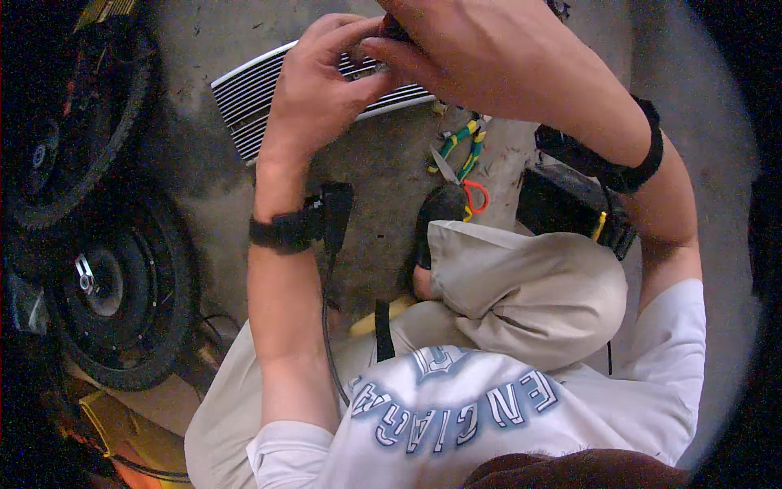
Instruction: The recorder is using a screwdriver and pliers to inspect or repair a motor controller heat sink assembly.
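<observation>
My left hand [314, 90] reaches up to the far side, its fingers curled and thumb bent inward. Against its fingertips comes my right hand [411, 61], turned in from the right with its fingers closed. A small dark thing [394, 31] shows between the two hands, mostly covered, and its kind cannot be made out. Below and behind the hands lies a slatted grille panel [244, 102] with a white edge and dark gaps. The hands hide its middle, and whether they touch it is unclear.
Scissors [474, 196] with orange handles lie by my dark shoe [440, 216], beside green and yellow taped cables [471, 147]. A black container [562, 204] stands right of them. On the left are a black wheel [134, 306] and another tyred wheel [134, 130].
</observation>
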The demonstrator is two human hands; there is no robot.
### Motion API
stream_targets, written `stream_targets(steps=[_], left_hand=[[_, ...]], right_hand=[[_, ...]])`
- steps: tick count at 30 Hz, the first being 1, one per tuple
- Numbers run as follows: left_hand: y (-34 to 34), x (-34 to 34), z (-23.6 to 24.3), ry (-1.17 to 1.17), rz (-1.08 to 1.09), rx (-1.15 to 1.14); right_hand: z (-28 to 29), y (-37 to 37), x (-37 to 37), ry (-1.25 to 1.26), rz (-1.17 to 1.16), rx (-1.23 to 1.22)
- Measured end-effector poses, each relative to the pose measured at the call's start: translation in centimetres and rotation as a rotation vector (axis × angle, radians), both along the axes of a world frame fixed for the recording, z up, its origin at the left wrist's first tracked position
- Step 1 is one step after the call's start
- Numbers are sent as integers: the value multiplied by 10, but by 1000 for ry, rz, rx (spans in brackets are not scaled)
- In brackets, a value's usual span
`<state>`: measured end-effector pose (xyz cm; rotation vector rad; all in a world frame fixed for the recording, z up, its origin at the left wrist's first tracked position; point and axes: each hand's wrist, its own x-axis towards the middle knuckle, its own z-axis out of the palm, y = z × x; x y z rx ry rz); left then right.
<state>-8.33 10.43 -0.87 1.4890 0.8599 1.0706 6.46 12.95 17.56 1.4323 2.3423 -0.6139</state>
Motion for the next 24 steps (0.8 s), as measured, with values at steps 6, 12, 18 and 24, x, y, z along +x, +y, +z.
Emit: stream_targets(steps=[6,12,18,24], left_hand=[[14,-4,-2,198,-44,165],[24,-6,14,298,-165,238],[29,-8,0,346,-272,202],[19,3,1,117,-150,185]], right_hand=[[11,-4,5,55,15,-45],[-3,1,28,-33,346,33],[2,5,23,-139,419,36],[-2,-5,21,-226,159,-33]])
